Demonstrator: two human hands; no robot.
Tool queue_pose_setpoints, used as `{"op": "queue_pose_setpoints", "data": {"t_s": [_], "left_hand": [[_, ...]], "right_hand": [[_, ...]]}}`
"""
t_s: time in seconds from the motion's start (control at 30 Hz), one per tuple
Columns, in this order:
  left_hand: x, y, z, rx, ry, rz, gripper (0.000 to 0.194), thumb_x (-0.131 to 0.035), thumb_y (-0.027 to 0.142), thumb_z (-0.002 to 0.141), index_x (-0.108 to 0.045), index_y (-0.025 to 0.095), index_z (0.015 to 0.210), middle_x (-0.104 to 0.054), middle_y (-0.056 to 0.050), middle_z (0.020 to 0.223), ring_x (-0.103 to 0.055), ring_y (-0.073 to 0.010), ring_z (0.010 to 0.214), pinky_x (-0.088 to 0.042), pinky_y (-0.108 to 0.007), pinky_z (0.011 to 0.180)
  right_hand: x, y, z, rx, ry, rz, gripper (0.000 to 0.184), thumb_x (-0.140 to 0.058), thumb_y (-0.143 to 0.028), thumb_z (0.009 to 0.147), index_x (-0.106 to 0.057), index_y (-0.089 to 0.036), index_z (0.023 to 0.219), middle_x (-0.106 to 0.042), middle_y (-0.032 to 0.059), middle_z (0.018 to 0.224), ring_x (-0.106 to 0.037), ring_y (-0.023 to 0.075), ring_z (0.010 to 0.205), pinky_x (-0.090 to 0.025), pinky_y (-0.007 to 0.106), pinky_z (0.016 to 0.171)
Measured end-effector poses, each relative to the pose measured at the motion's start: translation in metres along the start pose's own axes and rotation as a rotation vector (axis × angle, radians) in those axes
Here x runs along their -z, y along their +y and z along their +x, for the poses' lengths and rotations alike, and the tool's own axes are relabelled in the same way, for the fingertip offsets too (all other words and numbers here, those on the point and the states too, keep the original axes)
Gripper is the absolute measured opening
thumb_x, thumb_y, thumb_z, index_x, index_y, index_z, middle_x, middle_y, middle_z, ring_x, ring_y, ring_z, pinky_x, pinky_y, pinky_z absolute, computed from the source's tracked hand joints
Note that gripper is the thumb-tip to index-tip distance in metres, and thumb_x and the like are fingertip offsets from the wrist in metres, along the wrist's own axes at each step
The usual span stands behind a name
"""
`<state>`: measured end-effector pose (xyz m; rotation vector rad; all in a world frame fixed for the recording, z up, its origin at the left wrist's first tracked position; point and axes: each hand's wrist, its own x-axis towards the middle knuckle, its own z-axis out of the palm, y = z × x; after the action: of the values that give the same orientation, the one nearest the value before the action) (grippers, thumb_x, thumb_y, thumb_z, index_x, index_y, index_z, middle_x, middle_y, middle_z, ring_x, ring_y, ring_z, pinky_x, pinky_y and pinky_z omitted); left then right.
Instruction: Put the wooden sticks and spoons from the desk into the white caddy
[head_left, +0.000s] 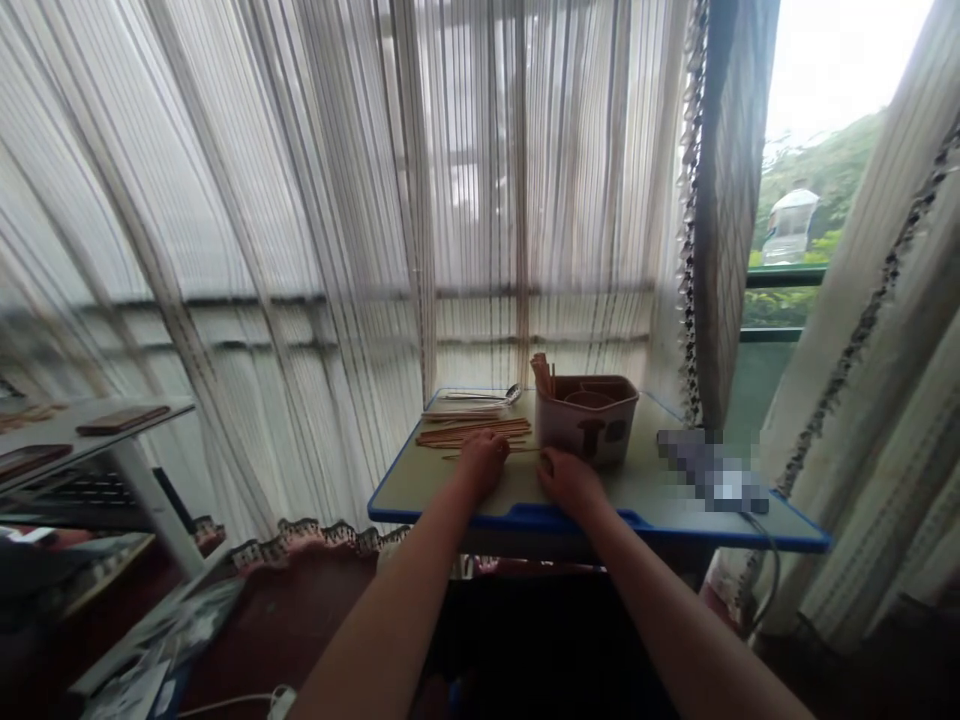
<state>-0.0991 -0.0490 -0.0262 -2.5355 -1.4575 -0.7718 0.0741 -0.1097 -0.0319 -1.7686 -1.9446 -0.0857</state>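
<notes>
My left hand (484, 462) is closed on a thin wooden chopstick (523, 450) just above the table. The chopstick's other end meets the fingertips of my right hand (568, 478), which are pinched together on it. Beyond my left hand, a loose bunch of chopsticks (442, 435) lies roughly sideways. Behind them rests a metal skimmer (513, 394) with a long handle. Right behind my right hand stands a utensil holder (585, 428) with compartments and a dark mushroom-like print. Some light-brown utensils (539, 372) stick up from its left compartment; their lower ends are hidden.
The small table (645, 500) has a blue edge. On its right part lies a blurred-out device (712, 475) with a cable (772, 570) hanging off the edge. Sheer curtains (337, 200) hang behind. Another desk (135, 420) stands at the left.
</notes>
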Motion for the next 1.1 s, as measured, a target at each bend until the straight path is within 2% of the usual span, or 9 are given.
{"op": "queue_pose_setpoints", "data": {"t_s": [0.17,0.37,0.5,0.67,0.83,1.1], "left_hand": [[-0.001,0.003,-0.002,-0.042,0.018,-0.012,0.020,-0.043,0.030,0.086,-0.062,0.024,0.090,-0.057,-0.005,0.099,-0.046,-0.0199,0.100,-0.032,-0.033,0.088],[-0.006,-0.002,-0.001,-0.094,0.035,-0.046,0.017,-0.046,0.030,0.084,-0.062,0.024,0.087,-0.057,-0.004,0.098,-0.046,-0.0193,0.098,-0.033,-0.032,0.087],[-0.006,-0.003,0.000,-0.125,0.011,-0.063,0.020,-0.044,0.031,0.085,-0.063,0.025,0.089,-0.057,-0.004,0.095,-0.047,-0.0187,0.096,-0.034,-0.032,0.087],[-0.006,-0.003,0.001,-0.146,0.019,-0.059,0.022,-0.044,0.032,0.086,-0.064,0.025,0.089,-0.056,-0.005,0.098,-0.046,-0.0193,0.097,-0.034,-0.033,0.088],[-0.009,-0.004,0.001,-0.168,0.058,-0.051,0.021,-0.044,0.032,0.086,-0.064,0.025,0.089,-0.055,-0.004,0.095,-0.046,-0.0187,0.094,-0.036,-0.032,0.086],[-0.014,-0.008,0.001,-0.203,0.109,-0.060,0.020,-0.045,0.031,0.085,-0.064,0.024,0.086,-0.055,-0.005,0.092,-0.047,-0.0182,0.091,-0.038,-0.032,0.084]], "right_hand": [[0.000,0.001,0.001,-0.031,-0.025,-0.011,0.035,-0.042,-0.034,0.083,-0.055,-0.016,0.110,-0.063,0.0107,0.103,-0.059,0.0214,0.093,-0.040,0.029,0.075],[0.000,0.002,0.000,-0.090,0.016,-0.016,0.031,-0.039,-0.035,0.085,-0.058,-0.016,0.101,-0.066,0.0116,0.092,-0.061,0.0217,0.084,-0.040,0.029,0.069],[-0.003,0.006,0.001,-0.077,0.028,-0.027,0.034,-0.040,-0.034,0.085,-0.054,-0.018,0.111,-0.066,0.0106,0.096,-0.061,0.0216,0.085,-0.039,0.029,0.068],[-0.003,0.008,0.002,-0.021,-0.020,-0.017,0.030,-0.034,-0.033,0.088,-0.062,-0.022,0.091,-0.066,0.0073,0.096,-0.060,0.0188,0.084,-0.038,0.027,0.067],[-0.001,0.005,0.000,-0.008,-0.003,0.001,0.032,-0.035,-0.037,0.088,-0.061,-0.021,0.095,-0.065,0.0073,0.095,-0.059,0.0178,0.085,-0.036,0.026,0.068],[-0.004,0.007,0.000,0.006,0.027,-0.005,0.033,-0.034,-0.039,0.088,-0.060,-0.020,0.088,-0.066,0.0061,0.088,-0.060,0.0179,0.079,-0.033,0.026,0.063]]}}
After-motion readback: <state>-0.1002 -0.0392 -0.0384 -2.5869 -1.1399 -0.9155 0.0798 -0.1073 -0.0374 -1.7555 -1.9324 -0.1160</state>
